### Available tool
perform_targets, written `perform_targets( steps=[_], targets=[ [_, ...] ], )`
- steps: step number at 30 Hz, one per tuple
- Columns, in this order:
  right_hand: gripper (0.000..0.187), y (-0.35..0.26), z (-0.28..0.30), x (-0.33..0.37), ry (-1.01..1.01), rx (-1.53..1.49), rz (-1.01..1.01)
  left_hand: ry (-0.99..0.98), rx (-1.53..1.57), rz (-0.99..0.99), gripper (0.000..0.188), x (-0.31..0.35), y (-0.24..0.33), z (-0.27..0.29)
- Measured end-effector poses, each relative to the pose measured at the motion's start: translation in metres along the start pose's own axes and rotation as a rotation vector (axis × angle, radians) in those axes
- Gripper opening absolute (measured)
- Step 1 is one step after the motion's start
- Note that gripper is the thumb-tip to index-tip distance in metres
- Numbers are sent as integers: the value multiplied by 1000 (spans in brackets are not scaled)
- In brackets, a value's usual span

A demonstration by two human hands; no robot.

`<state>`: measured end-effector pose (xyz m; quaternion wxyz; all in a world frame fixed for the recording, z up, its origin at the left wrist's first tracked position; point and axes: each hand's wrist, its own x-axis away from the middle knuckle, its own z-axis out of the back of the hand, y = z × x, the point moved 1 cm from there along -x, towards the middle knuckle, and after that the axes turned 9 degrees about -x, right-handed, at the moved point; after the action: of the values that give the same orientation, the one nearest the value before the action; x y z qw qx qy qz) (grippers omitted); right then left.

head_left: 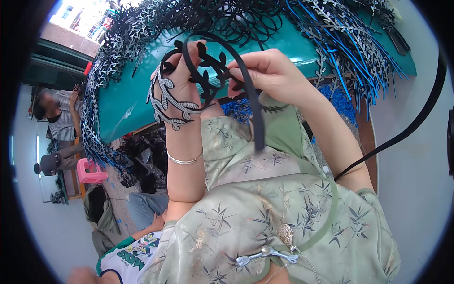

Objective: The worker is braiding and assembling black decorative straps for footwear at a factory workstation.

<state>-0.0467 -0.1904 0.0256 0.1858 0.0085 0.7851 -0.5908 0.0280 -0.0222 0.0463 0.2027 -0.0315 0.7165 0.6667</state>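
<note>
Raised over my lap, my left hand (pixel 182 78) is closed on a black headband (pixel 257 118) and a leafy trim. The headband curves up over both hands, and one end hangs down in front of my lap. A rhinestone-covered stretch of the leaf trim (pixel 165 94) drapes across my left palm and wrist. Its black stretch (pixel 210 87) loops between my hands, with small dark leaves along it. My right hand (pixel 267 75) pinches the trim's black part between thumb and fingers. Exactly where trim and band meet is hidden by my fingers.
Ahead stands a green-covered table (pixel 127 111), heaped with black and silver leaf trims (pixel 127 38) and blue-black strips (pixel 340 52). Black plastic bags (pixel 146 158) lie on the floor. A pink stool (pixel 92 171) and two other people are at left.
</note>
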Motion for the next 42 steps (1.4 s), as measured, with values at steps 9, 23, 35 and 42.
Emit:
perform_targets(
  steps=[9,23,35,42],
  targets=[
    [15,-4,-15,4,163,233,121,163,-48,-121,27,-5,-16,5],
    [17,-12,-18,8,144,641,278,158,59,-92,19,5,-3,-3],
    [11,-9,-23,7,202,537,404,217,20,-200,14,2,-13,1],
    [13,-9,-24,8,213,565,417,199,-168,-409,15,8,3,-6]
  ],
)
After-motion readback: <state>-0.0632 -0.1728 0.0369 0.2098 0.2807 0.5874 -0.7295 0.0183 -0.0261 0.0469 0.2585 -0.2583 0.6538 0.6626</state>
